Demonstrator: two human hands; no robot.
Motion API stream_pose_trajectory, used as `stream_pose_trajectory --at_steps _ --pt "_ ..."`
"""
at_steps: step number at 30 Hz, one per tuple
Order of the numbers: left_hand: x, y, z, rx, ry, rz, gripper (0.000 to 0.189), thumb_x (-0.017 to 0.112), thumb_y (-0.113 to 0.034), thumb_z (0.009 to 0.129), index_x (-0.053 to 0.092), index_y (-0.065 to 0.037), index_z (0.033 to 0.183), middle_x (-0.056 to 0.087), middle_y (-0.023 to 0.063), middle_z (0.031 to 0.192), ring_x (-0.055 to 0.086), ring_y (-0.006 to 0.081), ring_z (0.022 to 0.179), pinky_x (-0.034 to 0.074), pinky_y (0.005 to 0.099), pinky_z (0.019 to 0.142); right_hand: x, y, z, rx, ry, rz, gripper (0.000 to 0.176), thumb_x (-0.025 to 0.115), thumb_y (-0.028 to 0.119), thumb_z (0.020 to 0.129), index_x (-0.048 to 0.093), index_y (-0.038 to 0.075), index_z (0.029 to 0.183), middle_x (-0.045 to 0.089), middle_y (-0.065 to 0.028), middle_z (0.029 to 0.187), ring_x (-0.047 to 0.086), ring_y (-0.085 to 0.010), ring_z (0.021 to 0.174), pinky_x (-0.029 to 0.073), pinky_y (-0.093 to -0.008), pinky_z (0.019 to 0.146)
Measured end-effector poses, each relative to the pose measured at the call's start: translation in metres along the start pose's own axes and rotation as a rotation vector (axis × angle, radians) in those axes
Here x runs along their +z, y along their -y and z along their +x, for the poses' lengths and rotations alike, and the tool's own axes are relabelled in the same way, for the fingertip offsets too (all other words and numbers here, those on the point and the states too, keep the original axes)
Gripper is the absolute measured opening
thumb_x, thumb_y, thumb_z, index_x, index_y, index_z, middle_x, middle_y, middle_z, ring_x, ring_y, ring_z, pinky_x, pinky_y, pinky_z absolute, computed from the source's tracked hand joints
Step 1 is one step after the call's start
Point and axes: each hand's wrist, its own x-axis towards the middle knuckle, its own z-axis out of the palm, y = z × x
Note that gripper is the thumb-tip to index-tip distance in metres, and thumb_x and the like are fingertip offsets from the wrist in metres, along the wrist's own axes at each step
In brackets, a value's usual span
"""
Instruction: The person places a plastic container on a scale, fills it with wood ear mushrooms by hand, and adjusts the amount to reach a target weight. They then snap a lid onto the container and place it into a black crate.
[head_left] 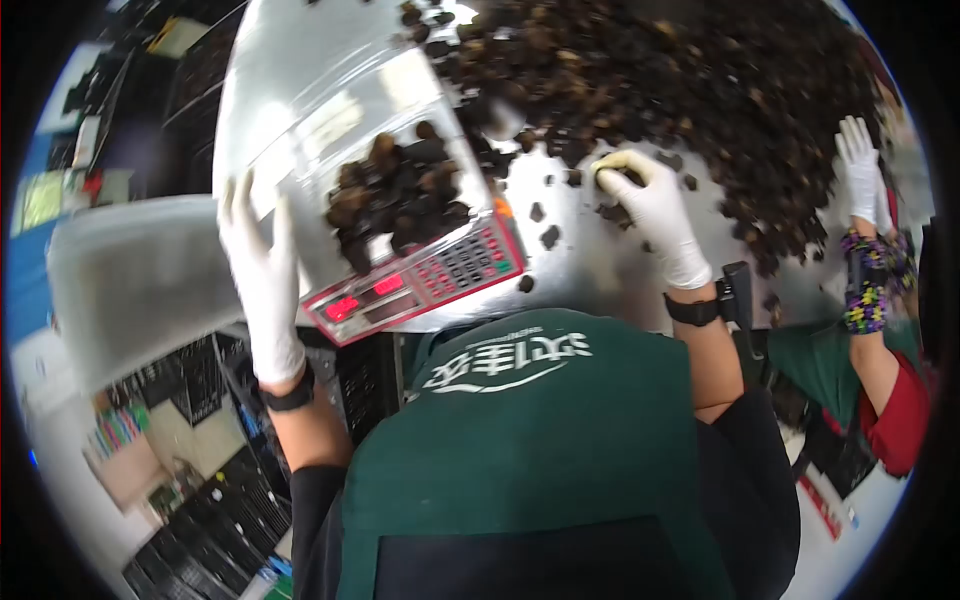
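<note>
My left hand, in a white glove, has its fingers stretched out along the left side of a clear tray. The tray sits on a red-framed digital scale with lit red digits and a keypad. A heap of dark brown, mushroom-like pieces lies in the tray. My right hand, also gloved in white, is over the metal table to the right of the scale. Its thumb and fingers are curled together in a pinch; what they hold is hidden. Loose dark pieces lie just beneath it.
A large pile of the dark pieces covers the back and right of the metal table. A translucent bin stands at left. Black crates are at lower left. At right, another person's gloved hand rests near the pile.
</note>
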Motion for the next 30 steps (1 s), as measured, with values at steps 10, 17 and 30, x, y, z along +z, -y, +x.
stream_pose_trajectory --at_steps 10,17,30 --pt "-0.018 0.005 0.041 0.037 -0.170 -0.021 0.044 0.064 -0.028 0.096 0.057 -0.007 0.134 0.053 0.0162 0.140 0.049 0.0302 0.132 0.038 0.0384 0.111 0.134 0.119 0.045 -0.722 0.172 -0.107 0.014 0.064 0.007 0.091 0.069 0.006 0.103 0.067 -0.0082 0.095 0.065 -0.0196 0.088 0.051 -0.0311 0.081" --pt "0.020 0.033 0.043 0.137 -0.048 -0.013 0.051 0.068 -0.033 0.091 0.056 -0.009 0.134 0.054 0.0168 0.138 0.050 0.0339 0.129 0.041 0.0432 0.108 0.163 0.098 0.048 -0.866 0.209 -0.303 0.023 0.051 0.005 0.095 0.068 0.006 0.110 0.067 -0.0095 0.104 0.064 -0.0235 0.097 0.049 -0.0336 0.089" --pt "0.040 0.042 0.075 0.023 -0.114 0.055 0.043 0.067 -0.033 0.091 0.065 -0.002 0.121 0.068 0.0207 0.112 0.064 0.0311 0.105 0.050 0.0412 0.093 0.024 0.044 0.069 -0.396 0.165 0.365 0.038 0.051 0.031 0.105 0.065 -0.001 0.121 0.063 -0.0046 0.109 0.058 -0.0132 0.097 0.048 -0.0289 0.091"
